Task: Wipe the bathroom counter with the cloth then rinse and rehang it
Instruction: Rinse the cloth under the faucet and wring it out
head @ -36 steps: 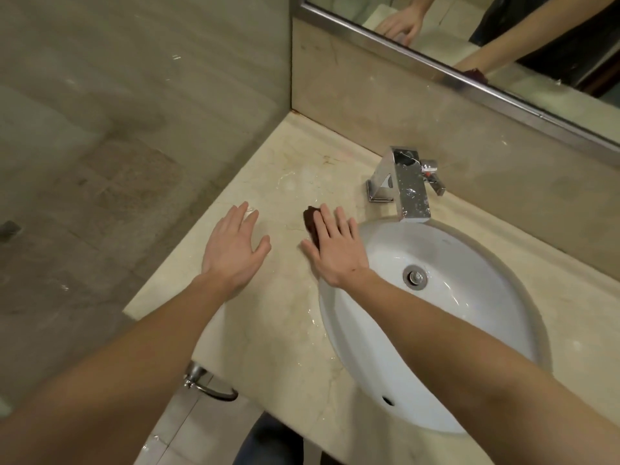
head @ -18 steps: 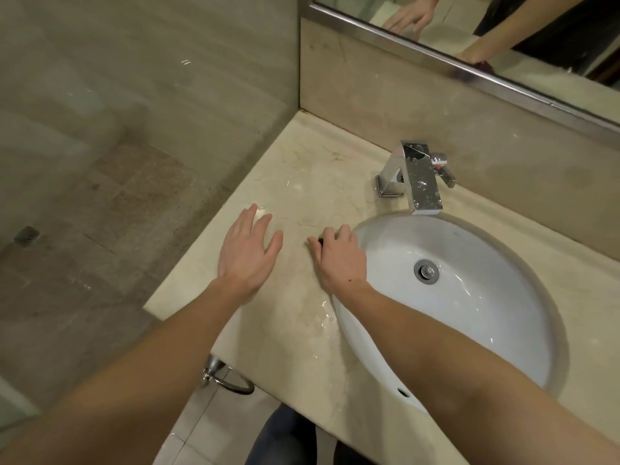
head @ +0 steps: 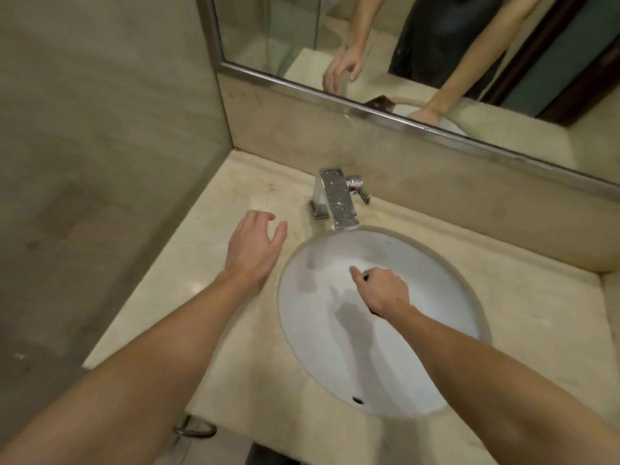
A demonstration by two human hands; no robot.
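The right hand (head: 382, 290) is clutching a dark cloth (head: 366, 276) (mostly hidden) over the white sink (head: 335, 357). The left hand (head: 255, 250) is hovering loosely open above the counter (head: 214, 263); no writing is showing anywhere.

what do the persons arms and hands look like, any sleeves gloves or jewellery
Both forearms are bare right down to the frame edge, no sleeves showing. The left hand and right hand wear no gloves, rings, watch or bracelets.

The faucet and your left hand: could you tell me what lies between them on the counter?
In the head view, only bare, slightly wet marble counter lies between the faucet and the left hand.
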